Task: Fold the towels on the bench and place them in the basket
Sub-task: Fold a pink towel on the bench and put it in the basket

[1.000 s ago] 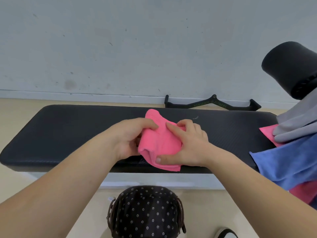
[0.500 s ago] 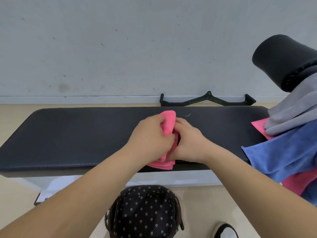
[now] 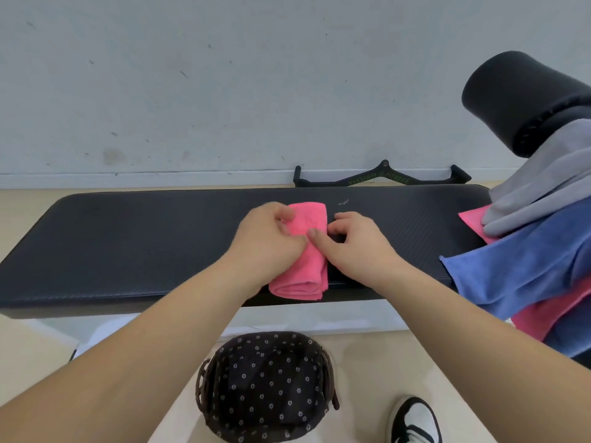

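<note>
A pink towel (image 3: 307,270), folded into a narrow strip, lies across the middle of the black bench (image 3: 144,238), its near end at the front edge. My left hand (image 3: 268,238) holds its left side with curled fingers. My right hand (image 3: 351,244) has its thumb on top of the towel and its curled fingers at the right edge. A dark basket (image 3: 204,372) with a flower-print lining stands on the floor just below the bench. I see nothing inside it.
At the bench's right end hang a grey towel (image 3: 543,193), a blue towel (image 3: 518,273) and another pink towel (image 3: 473,222), under a black roller pad (image 3: 518,94). A black handle bar (image 3: 380,179) lies by the wall. A shoe (image 3: 415,420) is beside the basket.
The bunched pink towel has been folded over and laid out as a narrow strip. Both hands have parted slightly and now sit on either side of it.
</note>
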`<state>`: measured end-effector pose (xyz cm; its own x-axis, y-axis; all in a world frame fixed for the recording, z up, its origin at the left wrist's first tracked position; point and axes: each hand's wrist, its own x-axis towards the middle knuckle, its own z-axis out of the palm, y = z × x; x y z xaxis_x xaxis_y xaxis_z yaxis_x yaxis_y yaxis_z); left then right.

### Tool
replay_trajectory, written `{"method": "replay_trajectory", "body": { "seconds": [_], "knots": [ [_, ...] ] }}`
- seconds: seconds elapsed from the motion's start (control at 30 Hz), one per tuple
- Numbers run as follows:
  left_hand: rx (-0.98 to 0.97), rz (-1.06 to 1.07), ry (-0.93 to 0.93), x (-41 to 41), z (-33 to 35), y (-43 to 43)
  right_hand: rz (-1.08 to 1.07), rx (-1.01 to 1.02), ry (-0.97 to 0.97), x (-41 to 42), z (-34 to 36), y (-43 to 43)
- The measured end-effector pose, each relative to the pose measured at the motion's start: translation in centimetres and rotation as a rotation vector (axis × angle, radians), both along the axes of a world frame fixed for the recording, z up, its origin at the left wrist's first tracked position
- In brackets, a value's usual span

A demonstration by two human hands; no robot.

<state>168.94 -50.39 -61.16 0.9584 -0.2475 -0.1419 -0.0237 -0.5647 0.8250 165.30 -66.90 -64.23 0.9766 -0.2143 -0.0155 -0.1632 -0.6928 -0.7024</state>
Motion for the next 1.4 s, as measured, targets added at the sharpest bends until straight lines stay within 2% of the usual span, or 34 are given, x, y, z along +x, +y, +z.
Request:
{"method": "replay_trajectory", "body": {
  "seconds": [0.03, 0.1, 0.2, 0.33, 0.4, 0.5, 0.63, 0.73, 0.93, 1.03, 1.2, 1.3, 1.4],
  "knots": [
    [0.115, 0.003, -0.067, 0.3, -0.2, 0.4, -0.011, 0.007, -0.001, 0.1, 0.0, 0.1],
    [0.189, 0.010, -0.001, 0.1, -0.1, 0.8, -0.023, 0.010, -0.005, 0.1, 0.2, 0.2],
    [-0.016, -0.028, 0.206, -1.0, -0.3, 0.9, 0.007, 0.051, 0.007, -0.7, 0.5, 0.9],
    [-0.268, -0.030, 0.328, -3.3, 0.0, 2.3, 0.104, 0.360, 0.087, -4.0, 1.6, 2.2],
    [-0.303, -0.055, 0.303, -4.7, 0.2, 3.7, 0.135, 0.558, 0.097, -6.0, 2.1, 2.8],
    [-0.320, -0.147, 0.293, -7.6, 0.4, 5.6, 0.222, 0.800, 0.235, -8.6, 2.6, 3.7],
    [-0.271, -0.254, 0.325, -11.3, -0.5, 7.5, 0.325, 0.792, 0.382, -11.1, 2.8, 4.2],
    [-0.306, -0.203, 0.389, -12.7, -2.1, 8.5, 0.212, 0.777, 0.389, -12.1, 2.0, 4.7],
    [-0.359, -0.222, 0.681, -13.7, -7.3, 9.2, -0.017, 0.737, 0.428, -12.9, -2.3, 6.7],
    [-0.372, -0.203, 0.764, -13.5, -10.7, 9.3, -0.106, 0.739, 0.499, -12.1, -5.4, 7.5],
    [-0.335, -0.025, 0.749, -11.8, -17.1, 10.0, -0.216, 0.836, 0.645, -8.8, -11.8, 9.5],
    [-0.356, 0.086, 0.760, -10.5, -20.8, 11.5, -0.174, 0.947, 0.740, -7.2, -16.7, 11.3],
    [-0.334, 0.181, 0.789, -9.3, -24.8, 13.0, -0.161, 0.947, 0.776, -5.7, -21.7, 12.8]
  ]
}}
